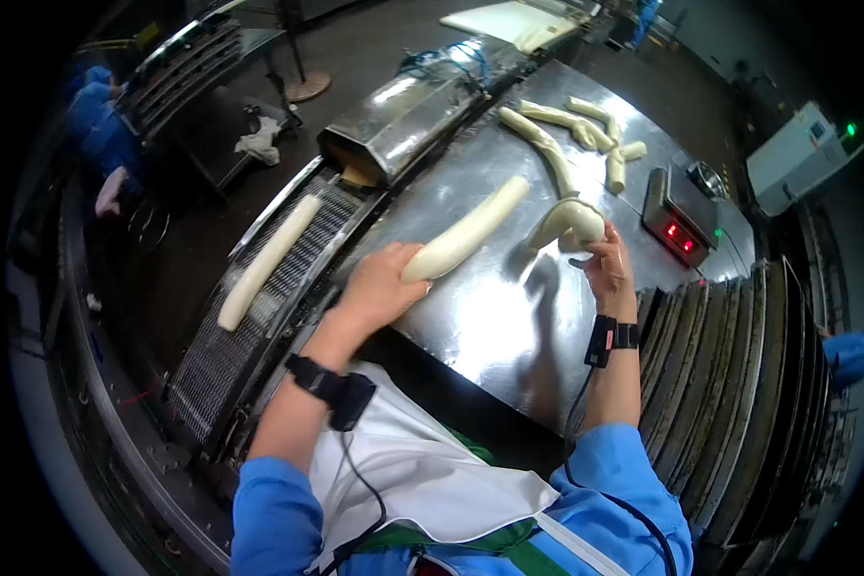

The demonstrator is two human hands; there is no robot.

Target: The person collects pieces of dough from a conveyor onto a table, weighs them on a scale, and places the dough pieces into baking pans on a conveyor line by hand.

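My left hand [382, 285] is closed around the near end of a long, pale dough roll [475, 228], which slants away over the steel table [451, 331]. In my right hand [610, 261] is a shorter dough piece [568, 223], bent over and drooping to the left above the table. Its underside and part of my fingers are hidden. Beyond it, a long dough strip [542, 144] and several smaller dough pieces [616, 165] lie on the table. Another straight dough roll [269, 261] rests on the mesh conveyor belt [211, 360] at my left.
A scale [680, 219] with red digits stands at the table's right side, by a metal bowl [707, 180]. Stacked trays [710, 384] stand on the near right. A metal machine housing [394, 120] covers the conveyor's far part. A person in blue [101, 125] is at far left.
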